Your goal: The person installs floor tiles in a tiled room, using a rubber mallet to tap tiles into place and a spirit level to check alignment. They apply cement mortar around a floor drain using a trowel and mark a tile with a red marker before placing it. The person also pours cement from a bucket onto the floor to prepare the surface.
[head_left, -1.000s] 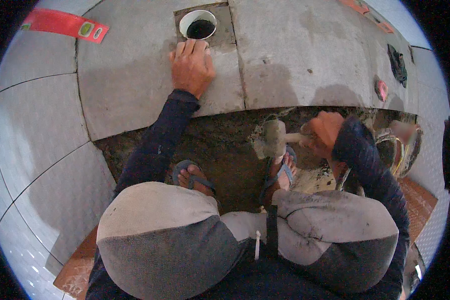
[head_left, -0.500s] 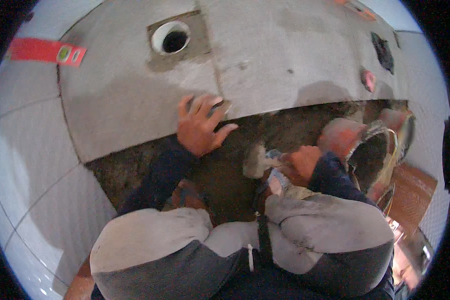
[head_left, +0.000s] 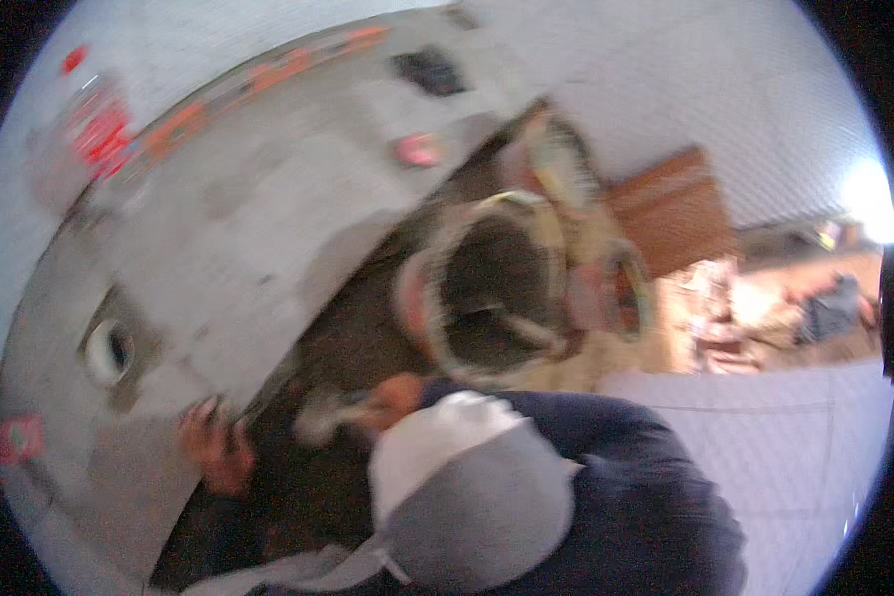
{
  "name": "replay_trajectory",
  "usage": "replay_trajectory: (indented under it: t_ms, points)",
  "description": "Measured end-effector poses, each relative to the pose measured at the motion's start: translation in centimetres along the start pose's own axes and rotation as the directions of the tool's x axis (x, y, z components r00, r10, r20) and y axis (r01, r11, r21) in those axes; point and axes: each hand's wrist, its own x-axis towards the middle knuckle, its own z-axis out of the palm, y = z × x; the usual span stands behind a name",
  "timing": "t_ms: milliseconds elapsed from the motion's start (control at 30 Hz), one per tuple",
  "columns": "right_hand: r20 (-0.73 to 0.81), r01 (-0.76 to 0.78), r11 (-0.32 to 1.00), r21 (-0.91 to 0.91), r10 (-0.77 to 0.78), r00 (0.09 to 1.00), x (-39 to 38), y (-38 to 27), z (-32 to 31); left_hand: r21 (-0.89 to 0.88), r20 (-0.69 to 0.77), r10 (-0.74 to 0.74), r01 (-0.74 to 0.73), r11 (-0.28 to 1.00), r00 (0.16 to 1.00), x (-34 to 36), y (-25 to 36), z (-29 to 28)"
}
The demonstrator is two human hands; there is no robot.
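Observation:
The picture is smeared by motion. My left hand (head_left: 217, 447) rests at the front edge of a large grey floor tile (head_left: 238, 238), its fingers apart on the surface. Whether a small thing lies under the fingertips I cannot tell. My right hand (head_left: 395, 399) is closed round the handle of a mallet with a pale, blocky head (head_left: 318, 422). That head hangs over the dark strip of rough floor (head_left: 353, 338) beside the tile, to the right of my left hand. My knee hides part of the strip.
A mortar-smeared bucket (head_left: 422, 303) with a stick-like handle inside stands right of the mallet, near smaller buckets (head_left: 606, 293). Beyond lies a brown board (head_left: 675, 209). On the tiles are a white pipe opening (head_left: 109, 353), a pink lump (head_left: 417, 150), a black crumpled thing (head_left: 429, 72) and an orange level (head_left: 268, 77).
My view has swung to the right, so the tiles and both hands sit further left. The buckets, board and a bright light now show more fully. The mallet stays in my right hand.

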Motion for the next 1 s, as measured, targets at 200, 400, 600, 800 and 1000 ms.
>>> replay_trajectory:
  t_ms: [200, 400, 600, 800, 1000]
  points:
    - [-0.821, 0.282, 0.890, 0.359, 0.157, 0.548, -0.2, 6.3, 6.7, -0.058, 0.063, -0.145, 0.149, 0.987, 0.987, 1.3, -0.2, -2.0]
    - [-0.936, 0.190, 0.982, 0.015, -0.054, 0.349, 6.9, 14.7, 8.3, -0.052, 0.013, -0.154, 0.154, 0.987, 0.988, 3.4, -1.3, -2.2]
    - [-0.920, 0.071, 0.982, -0.172, -0.186, 0.344, 7.1, 17.1, 8.8, -0.008, 0.141, -0.176, 0.179, 0.984, 0.974, 3.5, -1.0, -1.3]
    - [-0.811, 0.086, 0.988, -0.128, -0.154, 0.564, 6.5, 16.4, 7.5, -0.091, 0.078, -0.153, 0.160, 0.983, 0.985, 5.8, -0.2, -3.6]
    - [-0.754, 0.050, 0.994, -0.101, -0.109, 0.648, 6.2, 13.8, 6.3, -0.488, 0.438, -0.458, 0.632, 0.601, 0.774, 8.6, 0.6, -17.8]
